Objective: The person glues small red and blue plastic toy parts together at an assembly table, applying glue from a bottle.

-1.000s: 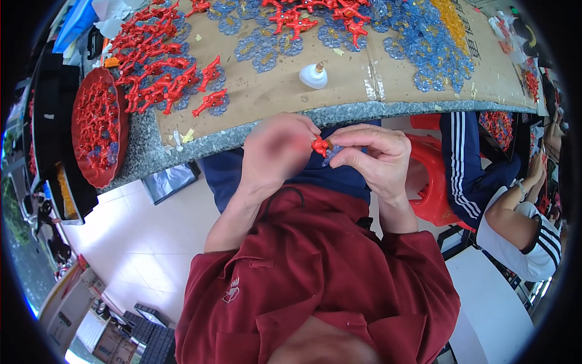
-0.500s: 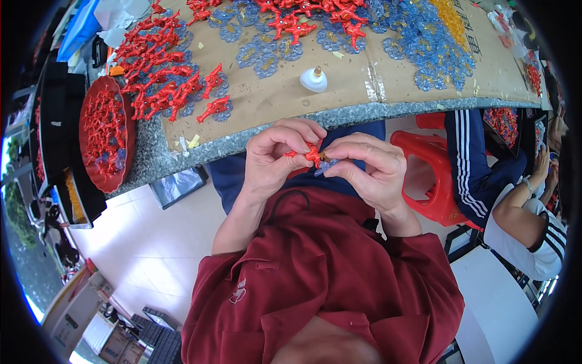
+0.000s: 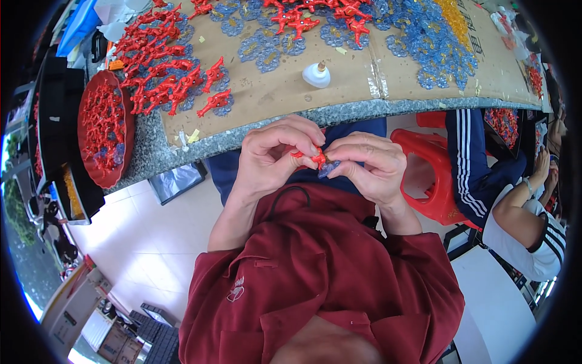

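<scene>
Just in front of the table edge, my left hand [image 3: 276, 155] pinches a small red plastic figure [image 3: 317, 159] between thumb and fingers. My right hand [image 3: 371, 164] grips a translucent blue disc-shaped piece [image 3: 328, 168] against the figure's right side; the two parts touch, and the fingers hide most of the join. Beyond my hands, a small white bottle with a brownish tip [image 3: 317, 75] stands on the cardboard. Red figures on blue pieces [image 3: 215, 104] lie to its left.
Flat cardboard [image 3: 260, 97] covers the granite tabletop [image 3: 148, 155]. A red tray [image 3: 91, 158] of red figures is at left; blue pieces [image 3: 433, 51] and yellow pieces [image 3: 451, 21] pile up at far right. A red stool [image 3: 418, 182] and a co-worker's arm [image 3: 515, 206] are on the right.
The red figure and blue piece have tilted slightly between my fingers, with the blue piece turned more edge-on. Both hands keep their pinch at nearly the same place.
</scene>
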Tool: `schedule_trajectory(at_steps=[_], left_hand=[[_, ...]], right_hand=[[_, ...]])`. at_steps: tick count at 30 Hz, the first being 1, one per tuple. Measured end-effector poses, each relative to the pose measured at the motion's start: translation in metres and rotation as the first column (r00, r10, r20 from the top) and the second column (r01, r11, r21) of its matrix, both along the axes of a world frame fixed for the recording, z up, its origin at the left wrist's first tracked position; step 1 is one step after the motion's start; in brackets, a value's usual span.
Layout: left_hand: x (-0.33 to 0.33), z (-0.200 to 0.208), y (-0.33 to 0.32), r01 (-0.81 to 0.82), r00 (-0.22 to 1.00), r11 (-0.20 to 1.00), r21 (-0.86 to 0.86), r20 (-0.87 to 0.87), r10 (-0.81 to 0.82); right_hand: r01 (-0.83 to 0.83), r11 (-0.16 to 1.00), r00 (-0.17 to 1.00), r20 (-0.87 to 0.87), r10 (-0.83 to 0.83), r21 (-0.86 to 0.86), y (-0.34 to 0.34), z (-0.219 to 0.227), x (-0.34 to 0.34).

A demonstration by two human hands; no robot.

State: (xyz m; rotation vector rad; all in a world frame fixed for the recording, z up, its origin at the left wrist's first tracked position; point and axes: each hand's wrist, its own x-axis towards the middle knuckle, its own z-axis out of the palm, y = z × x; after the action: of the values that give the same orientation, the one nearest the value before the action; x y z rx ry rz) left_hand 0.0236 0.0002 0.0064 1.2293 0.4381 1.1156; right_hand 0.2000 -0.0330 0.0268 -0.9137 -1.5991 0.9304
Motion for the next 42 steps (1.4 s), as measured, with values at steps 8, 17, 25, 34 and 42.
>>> schedule_trajectory(at_steps=[8,17,25,34,42], left_hand=[[-0.004,0.003,-0.006,-0.156,0.983,0.987,0.028,-0.093,0.158],[-0.021,0.023,0.011,-0.267,0.590,0.707,0.655,-0.469,0.657],[-0.021,0.033,0.042,-0.022,0.016,0.496,0.868,-0.495,0.868],[0.046,0.024,0.112,-0.018,0.073,0.577,0.816,-0.575,0.815],[0.050,0.031,0.103,-0.052,0.190,0.630,0.775,-0.612,0.768]], right_hand=[[-0.022,0.996,0.991,-0.132,0.010,-0.086,0.003,-0.007,-0.008],[0.268,0.955,0.963,0.003,-0.270,-0.128,0.016,-0.010,-0.003],[0.416,0.890,0.825,0.334,-0.455,0.185,0.058,-0.021,-0.019],[0.424,0.901,0.881,0.188,-0.434,0.093,0.057,-0.021,-0.015],[0.440,0.897,0.898,-0.050,-0.438,0.037,0.048,-0.028,0.000]])
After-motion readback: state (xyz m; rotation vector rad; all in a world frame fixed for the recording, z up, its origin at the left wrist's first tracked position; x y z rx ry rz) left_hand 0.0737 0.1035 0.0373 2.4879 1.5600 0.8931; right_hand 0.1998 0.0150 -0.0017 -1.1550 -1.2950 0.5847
